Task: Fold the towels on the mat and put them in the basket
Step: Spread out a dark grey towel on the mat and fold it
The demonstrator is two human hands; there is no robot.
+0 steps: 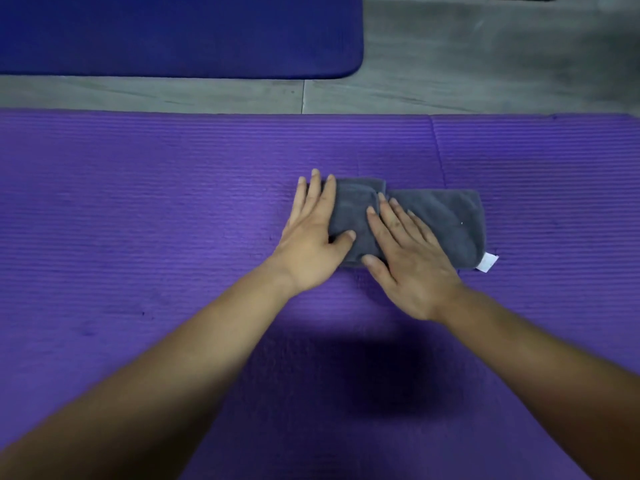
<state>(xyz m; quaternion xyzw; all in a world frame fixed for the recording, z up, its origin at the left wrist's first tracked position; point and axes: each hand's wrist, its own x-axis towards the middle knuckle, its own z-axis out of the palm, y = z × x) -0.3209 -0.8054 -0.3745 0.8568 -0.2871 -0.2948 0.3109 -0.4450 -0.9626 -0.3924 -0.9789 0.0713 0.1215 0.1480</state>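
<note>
A grey towel [446, 220] lies folded into a narrow strip on the purple mat [138, 220], with its left part doubled over and a white label [487, 263] at its near right corner. My left hand [311, 237] lies flat with straight fingers on the towel's left end, the thumb pressing on the cloth. My right hand [405, 258] presses flat on the middle of the towel, fingers straight and pointing to the far left. No basket is in view.
A second, darker blue mat [173, 32] lies further away, across a strip of grey tiled floor [485, 64]. A seam [437, 147] crosses the purple mat to the right of the towel. A dark shadow falls on the mat between my forearms.
</note>
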